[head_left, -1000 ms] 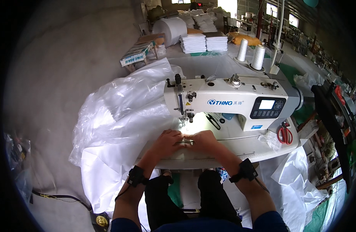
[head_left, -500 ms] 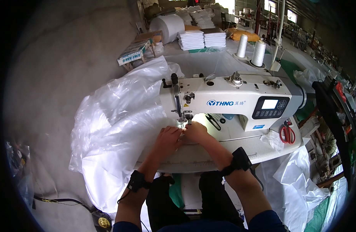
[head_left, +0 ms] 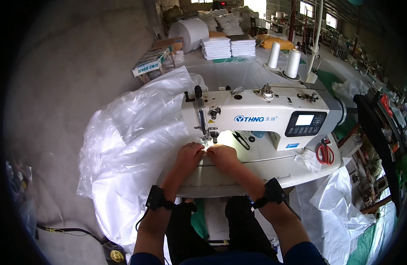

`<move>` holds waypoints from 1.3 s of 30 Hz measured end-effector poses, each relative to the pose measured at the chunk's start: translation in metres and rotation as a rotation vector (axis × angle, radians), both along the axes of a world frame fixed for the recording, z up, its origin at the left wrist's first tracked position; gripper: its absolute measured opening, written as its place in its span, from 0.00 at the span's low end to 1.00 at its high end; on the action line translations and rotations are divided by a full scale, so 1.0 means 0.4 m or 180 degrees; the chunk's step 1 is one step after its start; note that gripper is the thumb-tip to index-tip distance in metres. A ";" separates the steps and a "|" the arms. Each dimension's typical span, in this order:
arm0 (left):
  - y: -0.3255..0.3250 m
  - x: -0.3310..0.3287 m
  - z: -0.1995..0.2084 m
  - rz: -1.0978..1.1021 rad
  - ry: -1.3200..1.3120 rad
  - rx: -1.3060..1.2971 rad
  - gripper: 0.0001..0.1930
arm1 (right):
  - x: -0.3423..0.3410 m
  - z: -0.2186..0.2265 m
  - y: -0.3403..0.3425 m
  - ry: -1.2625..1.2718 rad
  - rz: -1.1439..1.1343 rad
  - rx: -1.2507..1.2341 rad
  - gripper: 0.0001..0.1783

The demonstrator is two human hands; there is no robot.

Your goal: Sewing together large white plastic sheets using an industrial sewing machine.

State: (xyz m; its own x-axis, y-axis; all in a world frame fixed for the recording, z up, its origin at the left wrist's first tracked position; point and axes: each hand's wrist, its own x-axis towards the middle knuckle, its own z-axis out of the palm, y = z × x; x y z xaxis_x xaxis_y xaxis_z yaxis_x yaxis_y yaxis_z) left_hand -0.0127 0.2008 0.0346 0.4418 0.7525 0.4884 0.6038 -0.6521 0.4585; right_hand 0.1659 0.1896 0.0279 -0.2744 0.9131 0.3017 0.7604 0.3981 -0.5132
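A white sewing machine (head_left: pixel 256 106) stands across the table, its lamp lighting the needle and presser foot (head_left: pixel 206 139). Just in front of the foot, my left hand (head_left: pixel 190 157) has its fingers bent and pressed together. My right hand (head_left: pixel 224 157) pinches close beside it, the fingertips of both hands nearly meeting. Whatever lies between the fingers is too small and too brightly lit to make out. A large, crumpled white plastic sheet (head_left: pixel 128 132) spreads left of the machine, reaching near my left hand and hanging down over the table's side.
Black thread snips (head_left: pixel 241 140) lie under the machine arm. Red-handled scissors (head_left: pixel 325 154) rest at the right end. Two white thread cones (head_left: pixel 293 64) stand behind. Folded white stacks (head_left: pixel 215 48) and a big white roll (head_left: pixel 189 34) sit farther back. More white sheeting (head_left: pixel 333 198) hangs at right.
Both hands have drawn slightly toward me, away from the presser foot. My right hand has come down from beside the foot, and the fingertips now point at each other. The view has shifted a little.
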 end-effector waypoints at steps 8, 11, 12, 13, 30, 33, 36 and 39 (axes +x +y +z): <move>0.015 0.004 -0.033 0.0321 -0.0213 0.0051 0.08 | 0.002 0.007 0.018 0.0073 -0.0529 -0.0499 0.13; 0.054 -0.022 -0.039 0.0941 0.0303 -0.0590 0.12 | -0.024 0.046 0.051 0.0112 -0.0476 -0.1256 0.14; 0.066 -0.011 -0.027 0.0919 0.0290 -0.0586 0.12 | -0.014 0.068 0.061 0.0414 -0.0398 -0.1863 0.15; 0.076 0.001 -0.014 0.0908 0.0581 -0.0834 0.14 | -0.007 0.047 0.074 0.0407 -0.0420 -0.1856 0.15; 0.088 0.010 0.003 0.1212 0.1055 -0.1330 0.14 | -0.021 0.007 -0.047 -0.0741 -0.0118 0.0495 0.12; 0.083 0.017 -0.011 0.1294 0.0875 -0.1106 0.14 | -0.022 0.015 -0.051 -0.0789 -0.0128 0.0377 0.14; 0.084 0.020 -0.019 0.1456 0.0874 -0.1024 0.13 | -0.026 0.007 -0.054 -0.0693 -0.0142 0.0418 0.13; 0.089 0.023 -0.021 0.1540 0.0827 -0.0955 0.13 | -0.022 0.000 -0.053 -0.0635 -0.0179 0.0491 0.13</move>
State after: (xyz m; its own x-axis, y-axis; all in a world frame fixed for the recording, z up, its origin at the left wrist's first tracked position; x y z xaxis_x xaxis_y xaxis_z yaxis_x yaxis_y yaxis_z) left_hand -0.0034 0.2364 0.0262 0.0927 0.9848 0.1472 0.9149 -0.1425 0.3778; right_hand 0.1570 0.1682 0.0280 -0.2925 0.8760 0.3835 0.8636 0.4142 -0.2874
